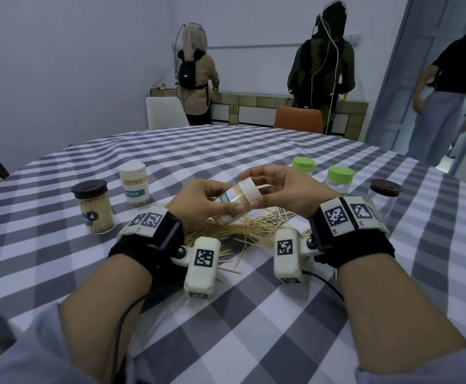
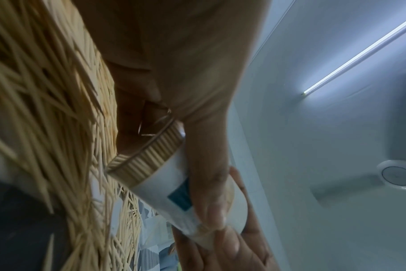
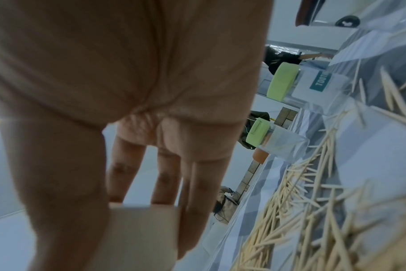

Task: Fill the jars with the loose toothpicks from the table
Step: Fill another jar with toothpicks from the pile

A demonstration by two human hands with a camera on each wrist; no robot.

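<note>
A toothpick jar [image 1: 233, 206] with a white lid [image 1: 249, 191] and a teal label is held tilted above the pile of loose toothpicks [image 1: 242, 231]. My left hand [image 1: 215, 202] grips its body, thumb across the label. My right hand [image 1: 270, 189] has thumb and fingers curled round the lid. In the left wrist view the jar [image 2: 158, 179] shows packed toothpicks behind its clear band, with the pile [image 2: 46, 110] beside it. The right wrist view shows my right hand [image 3: 127, 91] on the lid [image 3: 139, 234], above more loose toothpicks [image 3: 290, 210].
On the checked tablecloth [image 1: 254, 314] stand a full dark-lidded jar [image 1: 93, 206] and a full white-lidded jar [image 1: 134, 184] at left. Two green-lidded jars [image 1: 303, 167] [image 1: 339, 180] and a brown-lidded clear jar [image 1: 384, 192] stand at right. Chairs and three people are beyond the table.
</note>
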